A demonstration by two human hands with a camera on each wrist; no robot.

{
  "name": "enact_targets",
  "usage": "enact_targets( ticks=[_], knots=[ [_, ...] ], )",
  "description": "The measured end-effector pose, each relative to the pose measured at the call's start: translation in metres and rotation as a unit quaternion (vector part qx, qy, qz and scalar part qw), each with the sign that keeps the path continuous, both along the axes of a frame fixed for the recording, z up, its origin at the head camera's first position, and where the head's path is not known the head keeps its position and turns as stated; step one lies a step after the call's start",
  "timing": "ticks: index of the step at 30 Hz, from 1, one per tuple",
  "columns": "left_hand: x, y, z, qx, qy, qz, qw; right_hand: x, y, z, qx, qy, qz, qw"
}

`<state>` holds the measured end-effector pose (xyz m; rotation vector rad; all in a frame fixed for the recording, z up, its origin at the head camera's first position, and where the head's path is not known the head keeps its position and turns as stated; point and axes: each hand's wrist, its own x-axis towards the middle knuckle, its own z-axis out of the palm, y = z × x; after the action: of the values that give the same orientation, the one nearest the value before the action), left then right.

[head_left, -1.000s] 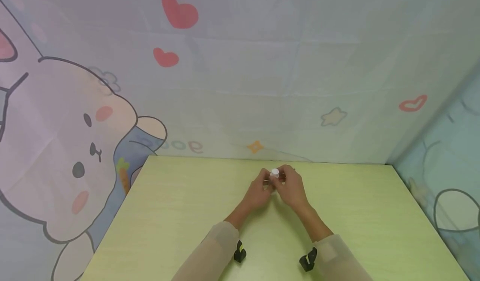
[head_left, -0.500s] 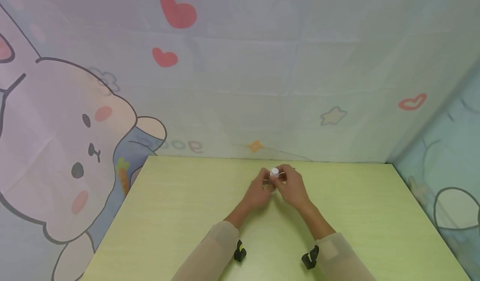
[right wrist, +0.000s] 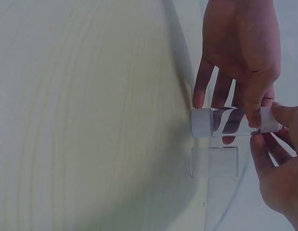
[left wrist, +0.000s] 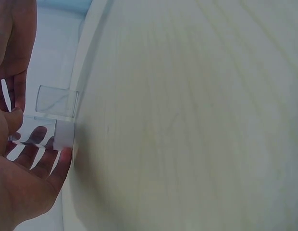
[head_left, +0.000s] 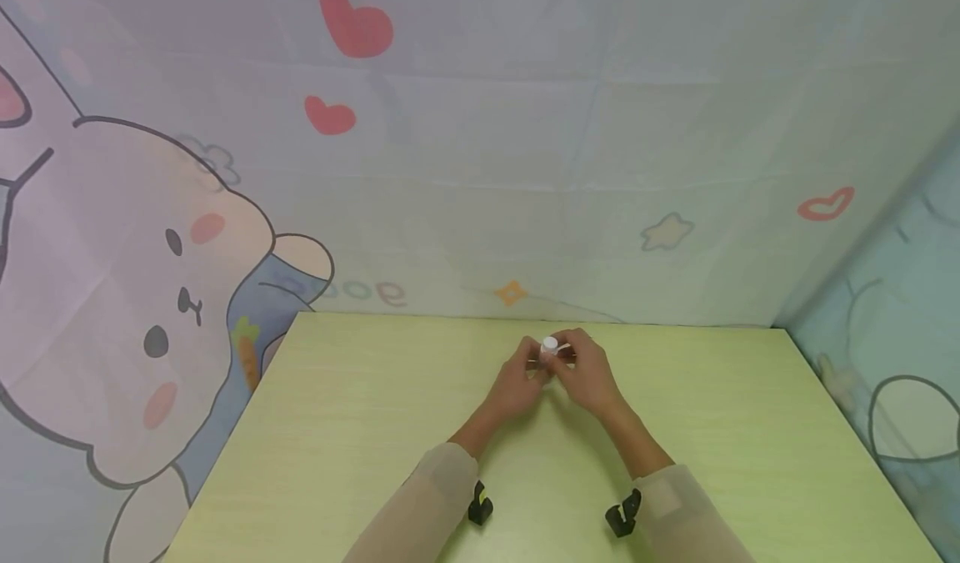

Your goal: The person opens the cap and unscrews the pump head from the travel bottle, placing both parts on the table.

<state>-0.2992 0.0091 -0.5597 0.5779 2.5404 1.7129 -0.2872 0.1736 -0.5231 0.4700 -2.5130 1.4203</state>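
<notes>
A small clear bottle (right wrist: 238, 121) with a white bottom section and a white cap (head_left: 550, 344) stands upright between both hands. My left hand (head_left: 517, 388) has its fingers round the clear body, with one finger down by the white base. From the right, my right hand (head_left: 587, 377) pinches the cap at the top, thumb and fingers on its sides. Just right of the bottle is a clear, straight-sided glass (right wrist: 214, 162), untouched by the fingers in the right wrist view. The glass (left wrist: 56, 101) shows too in the left wrist view; in the head view the right hand mostly hides it.
The pale yellow-green table (head_left: 375, 396) ends close behind the hands at a printed cloth backdrop (head_left: 480, 171). Another cloth (head_left: 900, 296) hangs along the right side. Black wrist mounts (head_left: 480, 505) sit at both cuffs.
My right wrist and sleeve have shifted slightly to the right, the fingers staying at the cap. The left hand and the bottle look unmoved.
</notes>
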Motion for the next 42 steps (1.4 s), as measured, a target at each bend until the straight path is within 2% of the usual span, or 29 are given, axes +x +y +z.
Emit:
enact_targets(
  ticks=[7,20,27,34,42],
  knots=[
    [0.0021,0.0003,0.0018,0.003,0.012,-0.003,0.9999,0.0003,-0.0004,-0.0003,-0.004,0.003,0.006,1.0],
    [0.0011,0.0004,0.002,0.0,-0.006,0.001,1.0,-0.0004,0.0016,0.0013,0.0,0.006,0.021,0.9998],
    [0.0005,0.0008,0.0003,0.002,-0.001,0.001,1.0,-0.0008,0.0025,-0.0002,-0.004,0.006,0.03,0.9995],
    [-0.0012,0.0015,-0.001,0.005,0.004,-0.001,1.0,0.0008,0.0003,0.0004,0.0,0.012,0.016,0.9998],
    [-0.0012,0.0004,-0.0008,0.006,0.012,-0.003,0.9999,0.003,-0.003,0.0028,0.007,-0.012,-0.001,0.9999]
  ],
)
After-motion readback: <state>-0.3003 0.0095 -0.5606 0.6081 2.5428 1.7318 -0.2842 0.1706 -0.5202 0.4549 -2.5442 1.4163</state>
